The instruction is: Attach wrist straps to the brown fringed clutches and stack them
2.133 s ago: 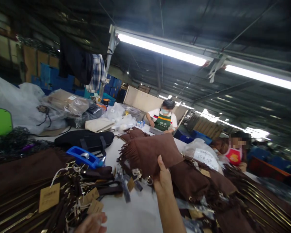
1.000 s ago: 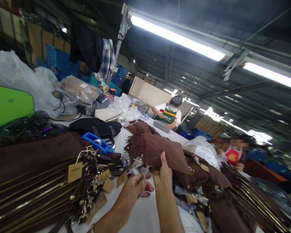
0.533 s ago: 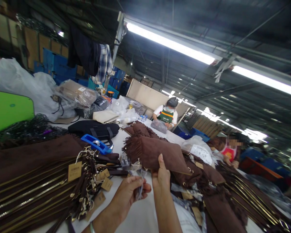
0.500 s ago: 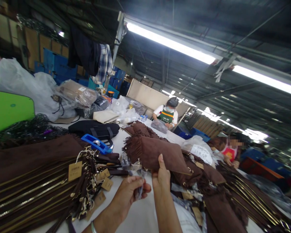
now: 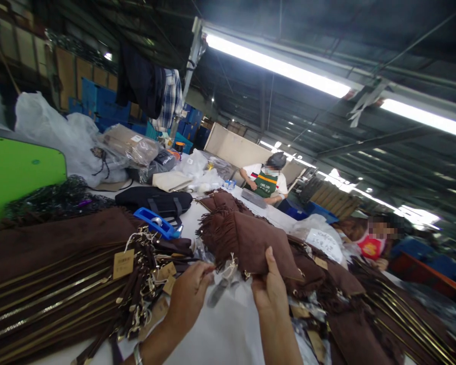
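Observation:
A brown fringed bag [image 5: 260, 243] with small gold rings lies over other brown pieces at the middle of the table. My right hand [image 5: 270, 286] grips its near edge, thumb on top and fingers underneath. From that edge hangs a plastic-wrapped grey tag [image 5: 218, 293] on a white string [image 5: 232, 262]. Just left of the tag is my left hand [image 5: 190, 290], its fingertips pinched together; I cannot make out what is between them.
Brown straps with gold trim [image 5: 61, 304] and a cardboard tag [image 5: 123, 264] lie at left. A blue tape dispenser [image 5: 155, 223] and a black bag [image 5: 154, 203] sit behind. More brown bags [image 5: 349, 309] are piled at right. Two people work beyond, one in a green apron [image 5: 266, 185].
My left hand has let go of the plastic-wrapped tag and shifted up and left. The tag now hangs below the bag. My right hand keeps its grip.

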The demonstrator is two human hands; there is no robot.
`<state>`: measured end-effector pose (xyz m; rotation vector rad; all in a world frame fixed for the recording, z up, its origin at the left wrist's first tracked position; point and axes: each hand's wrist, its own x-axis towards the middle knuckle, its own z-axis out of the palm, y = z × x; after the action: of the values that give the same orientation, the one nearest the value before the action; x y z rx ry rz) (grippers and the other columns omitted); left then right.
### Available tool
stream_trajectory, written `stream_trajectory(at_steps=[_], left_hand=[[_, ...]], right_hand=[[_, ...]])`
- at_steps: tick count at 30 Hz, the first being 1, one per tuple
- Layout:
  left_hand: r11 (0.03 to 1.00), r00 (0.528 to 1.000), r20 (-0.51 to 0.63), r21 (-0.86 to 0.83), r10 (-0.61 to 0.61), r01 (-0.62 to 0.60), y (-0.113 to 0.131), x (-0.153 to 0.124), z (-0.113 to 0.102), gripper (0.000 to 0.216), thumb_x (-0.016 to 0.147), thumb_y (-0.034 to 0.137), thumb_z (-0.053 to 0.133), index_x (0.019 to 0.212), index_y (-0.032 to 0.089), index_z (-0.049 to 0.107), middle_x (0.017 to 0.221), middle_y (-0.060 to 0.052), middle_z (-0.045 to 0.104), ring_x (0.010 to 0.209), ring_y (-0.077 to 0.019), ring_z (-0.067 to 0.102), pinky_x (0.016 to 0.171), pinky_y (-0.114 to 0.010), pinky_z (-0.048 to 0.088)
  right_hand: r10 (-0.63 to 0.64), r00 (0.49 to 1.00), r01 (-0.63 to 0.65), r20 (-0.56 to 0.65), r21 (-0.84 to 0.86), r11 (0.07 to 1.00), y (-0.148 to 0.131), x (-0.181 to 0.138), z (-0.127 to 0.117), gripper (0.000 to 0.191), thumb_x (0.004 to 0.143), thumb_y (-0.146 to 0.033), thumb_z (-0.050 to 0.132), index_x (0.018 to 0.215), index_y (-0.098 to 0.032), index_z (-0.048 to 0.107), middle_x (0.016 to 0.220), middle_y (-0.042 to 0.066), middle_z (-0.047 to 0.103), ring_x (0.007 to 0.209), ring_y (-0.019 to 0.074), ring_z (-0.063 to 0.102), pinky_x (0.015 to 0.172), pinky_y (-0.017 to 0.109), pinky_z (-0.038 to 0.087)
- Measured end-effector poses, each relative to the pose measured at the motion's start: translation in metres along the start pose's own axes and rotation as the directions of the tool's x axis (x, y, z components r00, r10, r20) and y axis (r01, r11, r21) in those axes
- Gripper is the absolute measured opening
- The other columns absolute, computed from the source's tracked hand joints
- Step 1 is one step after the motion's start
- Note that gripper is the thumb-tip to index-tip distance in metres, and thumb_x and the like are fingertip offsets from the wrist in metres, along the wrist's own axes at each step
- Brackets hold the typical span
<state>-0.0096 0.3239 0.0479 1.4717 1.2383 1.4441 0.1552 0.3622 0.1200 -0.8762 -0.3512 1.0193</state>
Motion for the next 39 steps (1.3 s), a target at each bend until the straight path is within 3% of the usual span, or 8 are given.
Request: stream_trajectory(at_steps=[3, 9, 18, 21, 26, 31, 35, 39], left_hand=[[0.982, 0.978, 0.194, -0.187, 0.072, -0.035, 0.001, 0.004, 0.01, 0.022, 0.081, 0.03, 0.065, 0.101, 0.021, 0.07, 0.107, -0.007, 0.068, 0.104, -0.0244, 0.059, 0.093, -0.031, 0.042], [0.662, 0.838, 0.539, -0.597, -0.088, 0.453, 0.019, -0.014, 0.026, 0.034, 0.081, 0.042, 0.067, 0.097, 0.012, 0.072, 0.093, -0.009, 0.068, 0.088, -0.0209, 0.06, 0.084, -0.03, 0.046], [0.657, 0.833, 0.496, -0.546, -0.247, 0.52, 0.014, -0.031, 0.029, 0.036, 0.071, 0.045, 0.079, 0.079, 0.012, 0.068, 0.069, -0.002, 0.062, 0.061, -0.011, 0.052, 0.058, -0.02, 0.035], [0.672, 0.84, 0.481, -0.539, -0.25, 0.508, 0.008, -0.029, 0.031, 0.038, 0.068, 0.046, 0.08, 0.078, 0.012, 0.069, 0.068, -0.002, 0.062, 0.061, -0.0118, 0.053, 0.06, -0.02, 0.036], [0.651, 0.772, 0.59, -0.494, -0.237, 0.577, 0.028, -0.026, 0.02, 0.048, 0.066, 0.05, 0.08, 0.095, 0.013, 0.07, 0.073, -0.006, 0.068, 0.062, -0.0162, 0.059, 0.062, -0.024, 0.043], [0.674, 0.776, 0.563, -0.457, -0.286, 0.58, 0.051, -0.022, 0.014, 0.042, 0.074, 0.054, 0.071, 0.077, 0.013, 0.065, 0.07, -0.007, 0.068, 0.056, -0.0146, 0.06, 0.056, -0.023, 0.044], [0.649, 0.734, 0.57, -0.406, -0.369, 0.643, 0.05, -0.018, 0.018, 0.037, 0.07, 0.047, 0.074, 0.081, 0.013, 0.063, 0.08, -0.011, 0.072, 0.07, -0.0225, 0.07, 0.068, -0.029, 0.051], [0.653, 0.744, 0.54, -0.407, -0.392, 0.639, 0.042, -0.017, 0.022, 0.035, 0.066, 0.041, 0.076, 0.08, 0.013, 0.062, 0.078, -0.013, 0.073, 0.071, -0.0251, 0.07, 0.07, -0.032, 0.051]], right_hand=[[0.006, 1.0, -0.005, 0.028, -0.017, 1.0, -0.005, -0.004, 0.001, 0.062, 0.072, -0.032, 0.082, 0.129, -0.02, 0.059, 0.13, 0.007, 0.063, 0.117, 0.0197, 0.061, 0.087, 0.03, 0.059], [0.013, 1.0, -0.013, 0.014, 0.015, 1.0, -0.011, -0.004, -0.002, 0.058, 0.073, -0.03, 0.081, 0.126, -0.018, 0.061, 0.129, 0.007, 0.064, 0.114, 0.0193, 0.063, 0.09, 0.031, 0.058], [0.012, 0.999, -0.011, -0.042, 0.016, 1.0, -0.014, 0.009, -0.021, 0.05, 0.072, -0.027, 0.081, 0.119, -0.018, 0.064, 0.124, 0.006, 0.067, 0.11, 0.0182, 0.065, 0.089, 0.03, 0.058], [0.022, 0.999, -0.022, -0.047, 0.006, 1.0, -0.013, 0.011, -0.026, 0.053, 0.071, -0.027, 0.082, 0.12, -0.018, 0.064, 0.124, 0.006, 0.067, 0.11, 0.0185, 0.065, 0.089, 0.03, 0.058], [0.021, 0.999, -0.021, -0.043, -0.012, 1.0, -0.011, 0.008, -0.03, 0.054, 0.07, -0.03, 0.082, 0.119, -0.016, 0.065, 0.127, 0.008, 0.065, 0.111, 0.02, 0.064, 0.085, 0.03, 0.06], [0.016, 0.999, -0.017, -0.027, -0.039, 0.999, -0.008, 0.002, -0.031, 0.058, 0.069, -0.032, 0.084, 0.121, -0.015, 0.064, 0.128, 0.01, 0.064, 0.11, 0.0219, 0.065, 0.081, 0.031, 0.061], [0.021, 0.999, -0.023, -0.028, -0.074, 0.997, -0.004, -0.002, -0.032, 0.055, 0.07, -0.032, 0.083, 0.119, -0.013, 0.065, 0.126, 0.01, 0.065, 0.108, 0.0227, 0.066, 0.081, 0.032, 0.062], [-0.012, 1.0, 0.011, -0.022, -0.079, 0.997, -0.001, -0.003, -0.034, 0.052, 0.071, -0.029, 0.082, 0.118, -0.014, 0.066, 0.126, 0.009, 0.065, 0.107, 0.0209, 0.066, 0.08, 0.03, 0.061]])
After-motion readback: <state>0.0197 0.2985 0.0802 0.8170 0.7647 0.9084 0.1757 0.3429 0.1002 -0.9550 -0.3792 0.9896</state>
